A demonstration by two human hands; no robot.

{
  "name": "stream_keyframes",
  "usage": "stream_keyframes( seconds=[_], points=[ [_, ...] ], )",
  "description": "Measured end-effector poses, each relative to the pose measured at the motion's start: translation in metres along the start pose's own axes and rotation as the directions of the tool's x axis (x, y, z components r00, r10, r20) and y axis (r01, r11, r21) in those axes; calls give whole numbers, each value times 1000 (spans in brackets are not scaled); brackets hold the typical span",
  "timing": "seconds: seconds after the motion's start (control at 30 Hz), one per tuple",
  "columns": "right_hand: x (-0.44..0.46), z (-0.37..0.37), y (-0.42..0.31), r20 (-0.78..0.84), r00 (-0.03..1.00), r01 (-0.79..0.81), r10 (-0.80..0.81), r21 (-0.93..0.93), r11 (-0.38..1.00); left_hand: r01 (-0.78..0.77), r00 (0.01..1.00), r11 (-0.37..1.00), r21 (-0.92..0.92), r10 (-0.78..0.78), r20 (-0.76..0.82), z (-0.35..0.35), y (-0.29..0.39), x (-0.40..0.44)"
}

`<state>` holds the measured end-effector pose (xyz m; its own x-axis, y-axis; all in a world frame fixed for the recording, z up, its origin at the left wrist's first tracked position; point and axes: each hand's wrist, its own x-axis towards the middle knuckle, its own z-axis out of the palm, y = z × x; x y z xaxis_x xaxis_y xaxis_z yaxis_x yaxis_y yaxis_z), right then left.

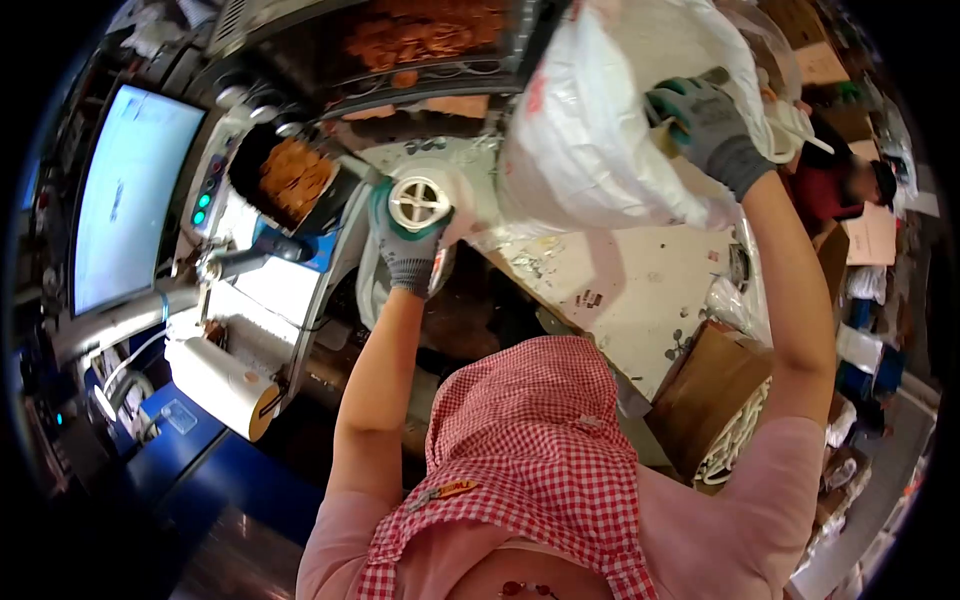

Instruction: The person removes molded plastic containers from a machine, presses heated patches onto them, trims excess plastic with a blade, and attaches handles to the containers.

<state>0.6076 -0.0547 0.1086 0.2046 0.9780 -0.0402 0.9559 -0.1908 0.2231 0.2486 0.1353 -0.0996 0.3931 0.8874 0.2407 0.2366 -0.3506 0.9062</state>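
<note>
My grey-gloved left hand (pixel 407 243) is curled around the round white plastic piece with crossed spokes (pixel 419 204), left of the large white plastic bag (pixel 565 135); gripping its rim spares the spokes. My half-curled right hand (pixel 703 122) overlaps the bag's mouth (its hold, I can't tell); slack film wants gentleness.

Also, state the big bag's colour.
The big bag is white with red marks, seen in the head view.
</note>
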Motion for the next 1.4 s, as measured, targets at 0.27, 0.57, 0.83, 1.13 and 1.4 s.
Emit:
stream_keyframes(
  seconds=[0.27,0.57,0.83,1.13,1.4],
  points=[
    [16,-24,9,221,975,-23,28,-27,999,-85,994,955,285,62,89,44,20,27],
    [19,-35,26,192,974,105,-121,92,990,-118,991,934,336,88,102,37,16,18],
    [20,-11,37,214,971,99,-108,48,994,-82,994,954,290,58,90,38,16,19],
    [16,-75,43,-466,872,146,148,537,831,-81,994,951,300,56,92,35,23,20],
    [-12,-161,44,-531,504,644,681,756,113,-25,970,985,170,-17,244,31,18,36]
  ],
)
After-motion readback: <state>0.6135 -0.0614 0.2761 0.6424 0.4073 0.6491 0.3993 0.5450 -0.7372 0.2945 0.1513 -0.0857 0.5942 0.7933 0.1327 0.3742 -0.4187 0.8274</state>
